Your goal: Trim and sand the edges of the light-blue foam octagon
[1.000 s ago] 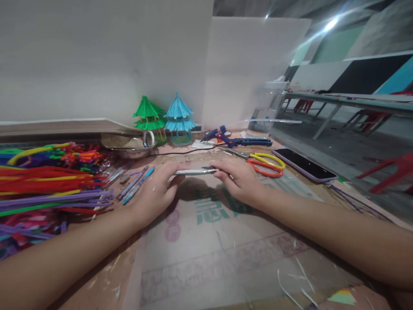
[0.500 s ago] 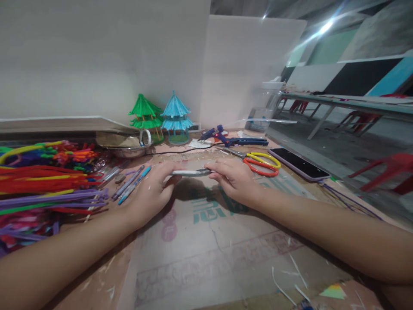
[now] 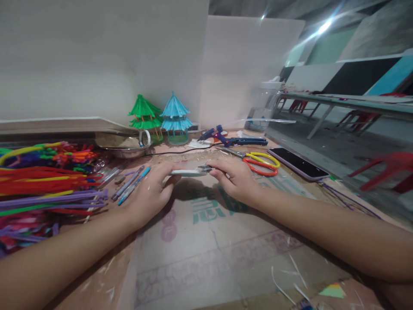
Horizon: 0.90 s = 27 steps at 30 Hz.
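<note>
My left hand (image 3: pixel 157 186) is closed on the left end of a thin white flat piece (image 3: pixel 187 173), seen nearly edge-on above the cardboard. My right hand (image 3: pixel 235 178) pinches a small dark grey bit (image 3: pixel 204 168) at that piece's right end; its exact kind is too blurred to make out. Both hands rest low over a printed cardboard sheet (image 3: pixel 206 258), and their shadow falls on it. Two pens (image 3: pixel 134 185) lie left of my left hand. Beyond my right hand are scissors (image 3: pixel 262 164) with one yellow and one orange handle loop.
Bundles of coloured pipe cleaners (image 3: pixel 45 181) fill the left side, by a metal bowl (image 3: pixel 124 144). A green pavilion model (image 3: pixel 144 113) and a blue one (image 3: pixel 175 113) stand at the back. A glue gun (image 3: pixel 217 134), pliers (image 3: pixel 248 141) and a phone (image 3: pixel 298 163) lie to the right.
The dark grey bit at my right fingertips sits slightly higher and shows more plainly above the white piece. My left hand keeps its hold, nearly still.
</note>
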Each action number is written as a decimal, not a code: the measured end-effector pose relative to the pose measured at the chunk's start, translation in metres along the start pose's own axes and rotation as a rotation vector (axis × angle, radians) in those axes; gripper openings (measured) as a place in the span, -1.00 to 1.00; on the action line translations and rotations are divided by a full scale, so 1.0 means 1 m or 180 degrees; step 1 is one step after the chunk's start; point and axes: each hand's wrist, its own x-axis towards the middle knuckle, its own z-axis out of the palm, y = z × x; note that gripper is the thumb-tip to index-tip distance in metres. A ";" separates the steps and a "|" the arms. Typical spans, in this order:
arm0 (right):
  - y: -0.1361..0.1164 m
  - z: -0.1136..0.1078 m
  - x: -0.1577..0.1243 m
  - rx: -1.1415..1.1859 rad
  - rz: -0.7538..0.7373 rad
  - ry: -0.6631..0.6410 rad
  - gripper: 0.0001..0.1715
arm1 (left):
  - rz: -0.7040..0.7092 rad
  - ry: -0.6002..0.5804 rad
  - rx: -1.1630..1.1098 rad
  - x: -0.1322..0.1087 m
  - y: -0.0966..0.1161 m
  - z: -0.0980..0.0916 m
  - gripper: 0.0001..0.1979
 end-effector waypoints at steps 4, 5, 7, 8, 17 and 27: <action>0.000 0.001 -0.001 0.0026 0.0036 -0.0106 -0.71 | 0.0081 0.0006 -0.0001 0.000 0.000 0.000 -0.78; -0.001 0.001 -0.001 0.0035 0.0035 -0.0137 -0.71 | 0.0119 0.0007 0.0007 0.000 0.001 -0.001 -0.78; -0.001 0.001 -0.002 0.0059 0.0046 -0.0174 -0.70 | 0.0165 0.0012 0.0029 0.000 0.001 -0.001 -0.77; -0.001 0.001 -0.002 0.0075 0.0058 -0.0173 -0.70 | 0.0160 0.0018 0.0036 0.000 0.001 -0.001 -0.77; 0.001 0.001 -0.001 0.0131 0.0130 -0.0213 -0.70 | 0.0137 0.0000 0.0064 0.001 0.000 -0.001 -0.74; -0.005 0.001 0.000 0.0030 -0.0053 -0.0306 -0.69 | 0.0342 -0.0062 0.0182 0.000 0.001 -0.001 -0.78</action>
